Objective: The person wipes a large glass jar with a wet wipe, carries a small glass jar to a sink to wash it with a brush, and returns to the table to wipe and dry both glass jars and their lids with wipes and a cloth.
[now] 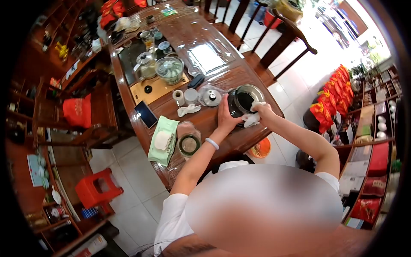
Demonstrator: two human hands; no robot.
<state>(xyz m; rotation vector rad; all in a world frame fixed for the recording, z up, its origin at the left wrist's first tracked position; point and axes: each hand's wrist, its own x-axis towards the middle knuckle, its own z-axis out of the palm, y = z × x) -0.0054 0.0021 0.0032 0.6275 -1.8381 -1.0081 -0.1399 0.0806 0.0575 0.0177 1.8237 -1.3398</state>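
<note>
A round glass pot (233,105) with a wide, shiny rim sits at the near right end of the wooden table, tilted or upright I cannot tell. My left hand (227,116) is wrapped around its side, thumb and fingers spread against the glass. A white wipe (251,120) hangs at the pot's near side, bunched in my right hand (262,110), which presses it against the rim. Left of the pot lies a glass lid (211,97) with a black knob. A crumpled white wipe (189,110) and a green pack of wipes (163,141) lie nearer my left forearm.
A glass jar (189,144) lies beside the pack. A phone (146,114), a glass bowl (169,70) and a glass teapot (146,64) stand further left. An orange bin (260,147) is below the table edge; a red stool (99,186) stands on the floor. Wooden chairs line the far side.
</note>
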